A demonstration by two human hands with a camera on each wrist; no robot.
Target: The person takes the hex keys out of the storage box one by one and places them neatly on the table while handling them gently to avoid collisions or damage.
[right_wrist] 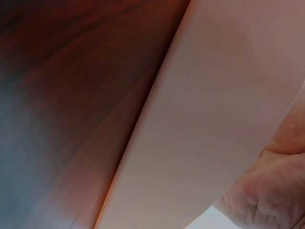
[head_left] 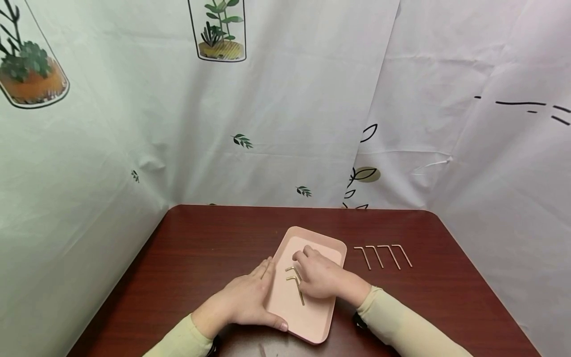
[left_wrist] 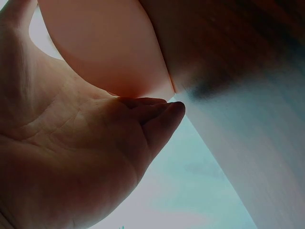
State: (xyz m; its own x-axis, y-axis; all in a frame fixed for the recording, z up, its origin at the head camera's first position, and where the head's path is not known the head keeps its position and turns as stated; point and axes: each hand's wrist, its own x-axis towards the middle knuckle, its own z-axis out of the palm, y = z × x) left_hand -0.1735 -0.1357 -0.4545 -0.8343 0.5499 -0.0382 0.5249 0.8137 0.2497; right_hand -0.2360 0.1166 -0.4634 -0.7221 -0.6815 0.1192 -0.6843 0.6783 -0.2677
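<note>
A pink tray (head_left: 312, 325) lies at an angle on the table. My left hand (head_left: 245, 297) rests against its left wall, fingers extended and thumb at the near rim; the left wrist view shows the palm (left_wrist: 71, 143) beside the tray wall (left_wrist: 109, 47). Inside the tray, my right hand (head_left: 321, 275) has curled fingers, and whether they pinch anything is hidden. Two L-shaped brass-coloured keys lie left of it: one (head_left: 296, 285) in plain sight, the other (head_left: 292, 269) partly covered by the hand. In the right wrist view, part of that hand (right_wrist: 271, 195) shows behind the tray wall (right_wrist: 190, 119).
Several similar L-shaped keys (head_left: 394, 256) lie in a row on the dark red table (head_left: 214, 238), right of the tray. White printed cloth (head_left: 285, 109) hangs behind the table and along both sides.
</note>
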